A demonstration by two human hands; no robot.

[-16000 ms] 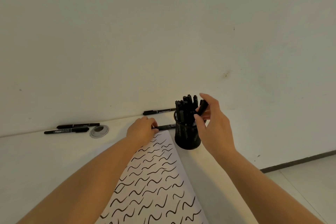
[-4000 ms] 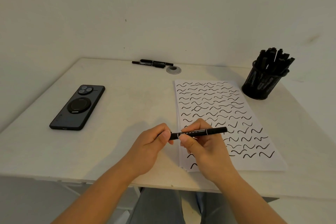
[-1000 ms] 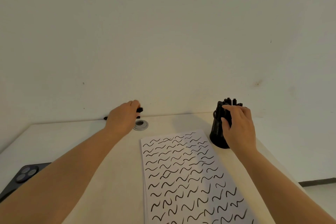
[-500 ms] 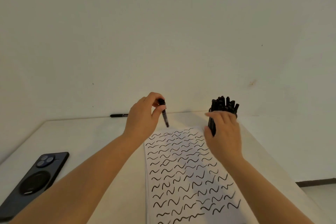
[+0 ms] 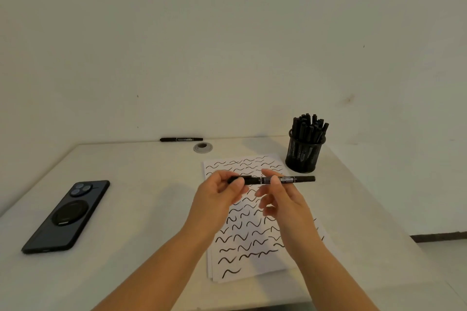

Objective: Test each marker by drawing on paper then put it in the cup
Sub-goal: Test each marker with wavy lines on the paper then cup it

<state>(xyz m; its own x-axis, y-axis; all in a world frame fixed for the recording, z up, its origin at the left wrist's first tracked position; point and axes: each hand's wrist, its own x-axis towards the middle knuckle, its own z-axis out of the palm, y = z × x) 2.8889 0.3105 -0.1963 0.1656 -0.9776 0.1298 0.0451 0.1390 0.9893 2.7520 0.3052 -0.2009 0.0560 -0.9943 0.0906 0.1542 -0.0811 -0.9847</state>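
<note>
A black marker (image 5: 298, 179) is held level above the paper (image 5: 255, 255), which is covered in black wavy strokes. My left hand (image 5: 217, 197) grips its left end. My right hand (image 5: 283, 199) pinches the barrel near the middle with thumb and forefinger. Both caps look to be on. A black mesh cup (image 5: 304, 153) packed with several black markers stands at the paper's far right corner. One more black marker (image 5: 181, 139) lies against the wall at the table's back edge.
A black phone (image 5: 68, 214) lies face down on the left of the white table (image 5: 141, 197). A grey cable grommet (image 5: 203, 147) sits near the back edge. The table's right edge drops to the floor beyond the cup.
My left hand brought the marker from the back edge to the middle and turned it level. My right hand left the cup and took hold of the barrel. The view tilted down.
</note>
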